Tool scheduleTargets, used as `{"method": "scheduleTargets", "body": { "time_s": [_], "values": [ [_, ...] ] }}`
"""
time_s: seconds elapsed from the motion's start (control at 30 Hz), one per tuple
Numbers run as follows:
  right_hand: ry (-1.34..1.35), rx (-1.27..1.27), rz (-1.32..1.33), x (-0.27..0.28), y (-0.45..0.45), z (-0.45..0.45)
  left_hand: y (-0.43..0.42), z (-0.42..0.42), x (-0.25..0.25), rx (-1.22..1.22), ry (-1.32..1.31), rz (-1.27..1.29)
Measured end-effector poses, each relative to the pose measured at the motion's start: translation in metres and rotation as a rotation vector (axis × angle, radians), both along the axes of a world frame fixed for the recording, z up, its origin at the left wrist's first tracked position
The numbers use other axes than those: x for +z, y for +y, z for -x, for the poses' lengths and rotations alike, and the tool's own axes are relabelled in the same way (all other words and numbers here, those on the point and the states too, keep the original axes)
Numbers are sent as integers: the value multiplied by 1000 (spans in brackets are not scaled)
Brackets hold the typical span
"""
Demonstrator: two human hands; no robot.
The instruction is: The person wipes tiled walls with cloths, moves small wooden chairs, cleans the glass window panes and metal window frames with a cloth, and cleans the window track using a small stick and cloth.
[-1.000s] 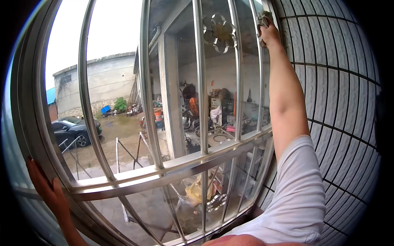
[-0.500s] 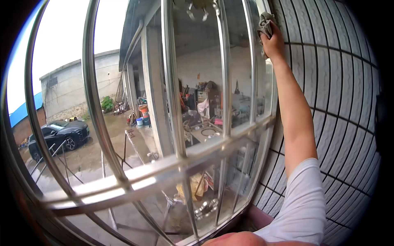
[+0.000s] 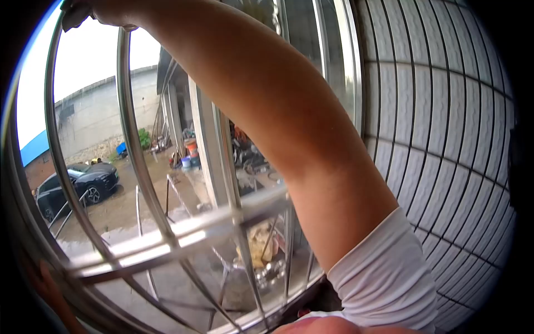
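Note:
My right hand is at the upper left, cut off by the top edge of the view. It is closed on a dark grey-green cloth, held against the top of the metal bars. My bare right arm crosses the window diagonally, hiding much of the glass behind it. Low on the left, my left hand lies against the dark window frame. That hand is dim and partly cut off, so its finger pose is unclear.
Upright metal bars and a horizontal rail span the window. A tiled wall stands on the right. Outside are a dark car, a grey wall, metal stands and buckets.
My right hand has swept with the cloth from the window's right edge by the tiled wall to the upper left bars. My left hand now shows at the lower left.

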State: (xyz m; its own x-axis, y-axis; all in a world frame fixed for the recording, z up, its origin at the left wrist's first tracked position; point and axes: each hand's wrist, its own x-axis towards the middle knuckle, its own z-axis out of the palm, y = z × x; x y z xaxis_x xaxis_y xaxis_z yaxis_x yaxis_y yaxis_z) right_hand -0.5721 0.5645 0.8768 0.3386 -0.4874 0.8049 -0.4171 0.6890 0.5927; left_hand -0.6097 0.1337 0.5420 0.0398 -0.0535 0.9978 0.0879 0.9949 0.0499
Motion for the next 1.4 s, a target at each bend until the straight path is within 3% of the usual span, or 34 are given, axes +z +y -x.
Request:
{"method": "scheduleTargets", "body": {
  "time_s": [0.1,0.17,0.2,0.33,0.47,0.57,0.73,0.87,0.93,1.0,1.03,1.1,1.2,1.23,1.3,1.37,1.4],
  "values": [
    [-51,123,-307,-52,44,10,23,-8,21,-214,61,66],
    [181,-218,74,-67,76,51,46,-26,35,-136,62,102],
    [140,-343,135,-71,97,44,49,-27,39,-180,70,97],
    [-109,-368,360,-97,190,12,72,-42,36,-236,68,107],
    [-127,-157,533,-125,286,23,70,-40,36,-256,66,117],
    [-33,-160,680,-148,325,22,74,-41,37,-235,71,109],
    [-185,-36,713,-173,372,23,65,-30,33,-243,98,138],
    [32,-193,567,-194,378,23,20,-20,34,-224,35,129],
    [64,-182,501,-160,378,29,-9,-20,17,-132,5,110],
    [303,-346,477,-83,410,49,14,-22,19,-56,29,98],
    [360,-392,508,-39,419,54,34,-27,16,-130,-2,32],
    [-28,-340,751,49,427,45,56,-47,25,-258,-73,-68],
    [78,-415,692,178,449,63,58,-65,1,-301,-127,-174],
    [117,-521,699,202,417,59,54,-69,7,-284,-156,-143],
    [51,-346,576,227,328,52,66,-70,21,-200,-94,-121],
    [243,-451,295,254,260,59,84,-68,40,-90,-29,-6],
    [-36,-292,408,224,212,36,95,-68,42,-42,-3,66]
  ]
}}
